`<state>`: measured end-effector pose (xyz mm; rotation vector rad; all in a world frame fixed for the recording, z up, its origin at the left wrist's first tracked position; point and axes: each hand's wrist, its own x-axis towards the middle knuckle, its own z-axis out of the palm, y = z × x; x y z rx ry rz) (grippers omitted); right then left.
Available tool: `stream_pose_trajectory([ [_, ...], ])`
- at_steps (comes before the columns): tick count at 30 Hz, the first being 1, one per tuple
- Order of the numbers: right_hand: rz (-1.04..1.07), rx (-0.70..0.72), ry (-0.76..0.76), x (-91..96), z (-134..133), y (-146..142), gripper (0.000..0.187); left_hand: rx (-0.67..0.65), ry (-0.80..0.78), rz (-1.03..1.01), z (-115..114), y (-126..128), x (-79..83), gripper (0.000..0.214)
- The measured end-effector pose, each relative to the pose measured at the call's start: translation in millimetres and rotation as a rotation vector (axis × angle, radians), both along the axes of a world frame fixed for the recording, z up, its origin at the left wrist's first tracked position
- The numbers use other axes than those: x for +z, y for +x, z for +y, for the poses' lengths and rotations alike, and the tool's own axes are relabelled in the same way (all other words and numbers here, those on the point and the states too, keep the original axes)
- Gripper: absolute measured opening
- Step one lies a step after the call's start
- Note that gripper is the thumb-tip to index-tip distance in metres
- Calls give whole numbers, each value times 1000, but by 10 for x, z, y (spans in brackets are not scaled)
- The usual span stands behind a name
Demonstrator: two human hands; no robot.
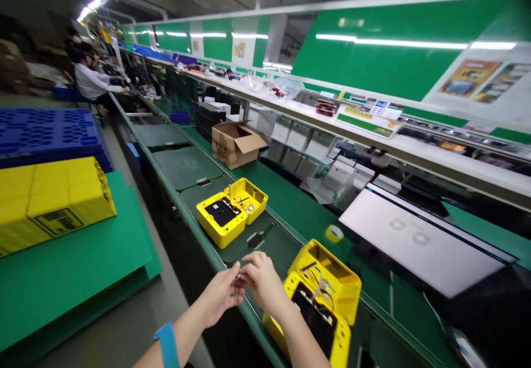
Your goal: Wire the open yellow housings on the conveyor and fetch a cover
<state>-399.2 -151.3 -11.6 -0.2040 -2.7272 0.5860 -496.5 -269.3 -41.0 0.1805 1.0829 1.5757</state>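
Note:
My left hand, with a blue band on its wrist, meets my right hand over the near rail of the line. The fingers of both are curled and pressed together at the tips. Whatever is between them, if anything, is too small or hidden to name. Under my right forearm lies an open yellow case, its lid folded back, with a black panel and loose wires inside. Farther along the line sits a second open yellow case, also with a black panel and wires.
A roll of yellow tape and an open cardboard box stand on the green bench. At right is a monitor. Left of the aisle, a yellow wrapped package rests on green sheets. A seated person works far off.

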Motion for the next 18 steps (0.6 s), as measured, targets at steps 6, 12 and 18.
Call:
stream_pose_trajectory([
  [6,9,134,-29,-64,-543,-1487,9,-111,-142,181,-759,-1542,32,45],
  [12,66,135,-267,-31,-644,-2379,17,-124,-149,271,-1000,-2538,123,39],
  [18,109,-228,-491,-324,95,-2465,17,-12,-152,253,-585,-2888,-77,42],
])
